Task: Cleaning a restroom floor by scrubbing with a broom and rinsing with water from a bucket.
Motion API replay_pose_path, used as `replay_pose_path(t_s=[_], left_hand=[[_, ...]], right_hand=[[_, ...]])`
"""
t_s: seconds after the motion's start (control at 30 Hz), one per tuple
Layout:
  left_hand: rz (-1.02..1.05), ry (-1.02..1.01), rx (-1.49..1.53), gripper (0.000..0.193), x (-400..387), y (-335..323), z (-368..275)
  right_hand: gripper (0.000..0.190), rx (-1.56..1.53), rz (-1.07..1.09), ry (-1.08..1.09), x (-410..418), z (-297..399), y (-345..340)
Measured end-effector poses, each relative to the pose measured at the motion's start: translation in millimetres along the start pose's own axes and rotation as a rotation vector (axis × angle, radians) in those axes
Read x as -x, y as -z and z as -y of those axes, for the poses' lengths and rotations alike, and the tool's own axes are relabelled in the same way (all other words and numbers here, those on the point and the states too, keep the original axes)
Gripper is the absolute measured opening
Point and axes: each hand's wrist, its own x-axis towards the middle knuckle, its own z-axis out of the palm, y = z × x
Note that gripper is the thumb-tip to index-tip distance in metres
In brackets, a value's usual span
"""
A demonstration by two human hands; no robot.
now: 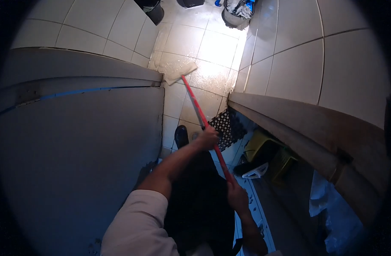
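Both my hands grip a long red pole (195, 100) that slants away from me across the doorway. My left hand (209, 138) is wrapped around its middle. Lower down, close to my body, my right hand (237, 195) holds the near end. At the pole's far end a pale cloth (180, 73) lies flat on the wet tiled floor (204, 76), touching it beside the left door frame. Whatever joins the pole to the cloth is hidden. The tiles around the cloth shine with water.
A grey door (80, 134) stands at left, a wooden door frame (298, 118) at right. A black perforated mat (223, 129) lies right of my dark shoe (181, 136). A bucket with a mop (236, 19) and a dark bin (155, 13) stand beyond. A yellow plastic object (258, 144) is right.
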Motion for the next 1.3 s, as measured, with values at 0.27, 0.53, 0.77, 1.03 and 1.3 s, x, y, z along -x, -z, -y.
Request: replay_pose_path(t_s=[0.27, 0.53, 0.77, 1.03, 1.3], left_hand=[[0.051, -0.004, -0.074, 0.007, 0, 13, 62], [-0.206, -0.044, 0.092, 0.016, 30, -27, -20], [-0.550, 0.042, 0.055, 0.016, -32, 83, 75], [-0.863, 0.085, 0.372, 0.022, -53, 145, 110], [-1.309, 0.181, 0.818, 0.016, -157, 235, 90]], right_hand=[[0.044, 0.009, 0.041, 0.022, -26, 25, -23], [0.044, 0.189, 0.221, -0.182, 32, 4, -7], [0.031, -0.566, -0.356, 0.046, 11, 90, 49], [0.039, -0.642, -0.612, 1.107, -27, 181, 129], [0.037, -1.190, -0.695, 1.188, -16, 307, 180]])
